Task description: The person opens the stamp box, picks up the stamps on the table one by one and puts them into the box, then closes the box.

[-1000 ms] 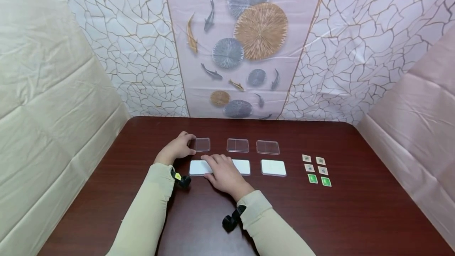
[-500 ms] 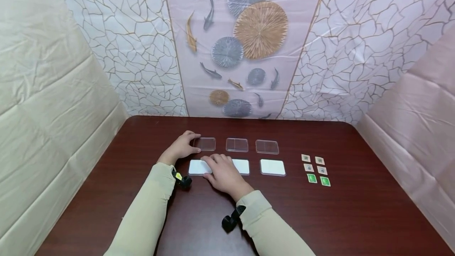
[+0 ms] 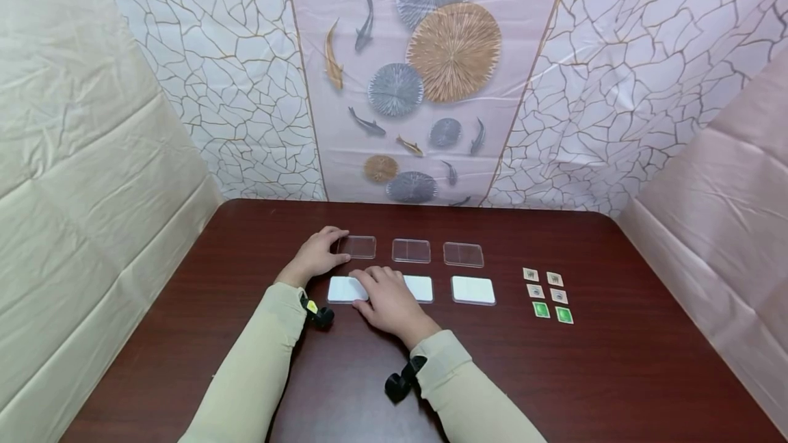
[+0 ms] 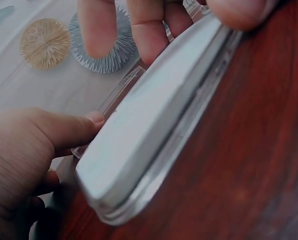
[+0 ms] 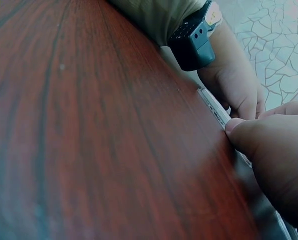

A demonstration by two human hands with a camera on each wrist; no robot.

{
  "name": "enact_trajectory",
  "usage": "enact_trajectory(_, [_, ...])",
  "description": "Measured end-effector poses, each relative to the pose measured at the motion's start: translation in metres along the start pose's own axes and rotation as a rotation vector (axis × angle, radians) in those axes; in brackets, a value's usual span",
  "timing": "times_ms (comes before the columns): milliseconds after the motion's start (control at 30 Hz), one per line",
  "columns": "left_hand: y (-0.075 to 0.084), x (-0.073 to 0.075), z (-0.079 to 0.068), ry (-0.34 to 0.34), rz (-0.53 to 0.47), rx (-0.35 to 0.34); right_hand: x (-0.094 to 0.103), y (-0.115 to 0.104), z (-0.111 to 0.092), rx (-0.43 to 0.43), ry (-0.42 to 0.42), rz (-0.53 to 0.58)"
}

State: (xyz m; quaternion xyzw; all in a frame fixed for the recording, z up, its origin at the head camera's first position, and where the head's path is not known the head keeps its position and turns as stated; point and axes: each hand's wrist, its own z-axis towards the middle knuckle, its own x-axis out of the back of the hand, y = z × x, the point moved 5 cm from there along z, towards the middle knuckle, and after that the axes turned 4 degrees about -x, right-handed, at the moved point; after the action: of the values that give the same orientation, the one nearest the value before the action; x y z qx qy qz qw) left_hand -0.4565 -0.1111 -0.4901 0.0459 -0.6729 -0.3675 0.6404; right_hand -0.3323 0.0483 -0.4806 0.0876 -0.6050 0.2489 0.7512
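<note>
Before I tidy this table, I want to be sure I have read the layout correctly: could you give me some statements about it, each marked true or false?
1. The left hand holds the leftmost thin clear plastic rectangle. True.
2. The right hand touches nothing. False: it grips the leftmost white rectangular slab.
3. The rightmost white rectangular slab is clear of both hands. True.
4. The six small square printed tiles lie to the left of the white slabs. False: they lie to the right.
5. The two tiles nearest the person are brown. False: those two are green.
6. A black device is worn at the left wrist. True.
</note>
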Motion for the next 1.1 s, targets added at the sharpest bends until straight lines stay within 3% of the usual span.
enact_trajectory(433, [-0.003, 0.001, -0.007, 0.103, -0.133, -0.028, 0.003, 0.0, 0.0, 0.0, 0.018, -0.002])
enact_trajectory(600, [-0.006, 0.001, -0.013, 0.158, -0.205, -0.006, 0.003, 0.003, -0.001, 0.015, 0.043, 0.036])
enact_trajectory(833, [-0.003, 0.004, -0.023, 0.251, -0.291, 0.0, 0.017, 0.021, -0.01, 0.045, 0.223, 0.035])
enact_trajectory(1100, [0.002, 0.005, -0.037, 0.318, -0.342, 0.018, 0.043, 0.07, -0.042, 0.073, 0.442, 0.049])
